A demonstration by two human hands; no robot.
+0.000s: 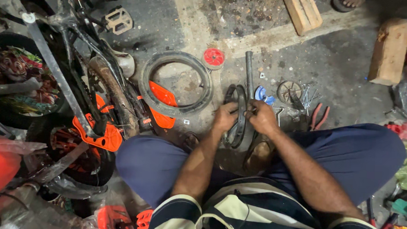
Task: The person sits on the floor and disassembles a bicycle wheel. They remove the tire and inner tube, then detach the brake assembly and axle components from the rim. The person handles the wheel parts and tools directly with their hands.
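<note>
Between the knees of the seated person, both hands close on a small wheel (237,118) that stands on edge on the concrete floor (349,74). The left hand (225,117) clamps the tyre from the left side, fingers wrapped over the top of the rim. The right hand (261,116) grips from the right, fingertips pinched at the tread; whether a small tool or a tyre bead sits under them cannot be told from this view.

Handling, as a judgement: the wheel looks light enough for one hand and rigid at the rim, while the black rubber yields under pressure and offers good friction. Hold it at the rim on opposite sides, as here. The rubber appears dusty, not slippery.

Just behind the wheel, a dark metal tube (249,71) lies pointing away from the person. A blue curved part (263,95) lies beside it. To the left, a loose tyre (175,84) lies flat, a soft open ring with an orange plastic piece (161,96) under its near edge. A red disc (213,57) rests at its far edge. To the right lie a small sprocket (289,90), a scatter of thin spokes (310,93) and red-handled pliers (320,116). A child's bicycle (79,56) lies at far left; wooden blocks (389,51) sit far right.
</note>
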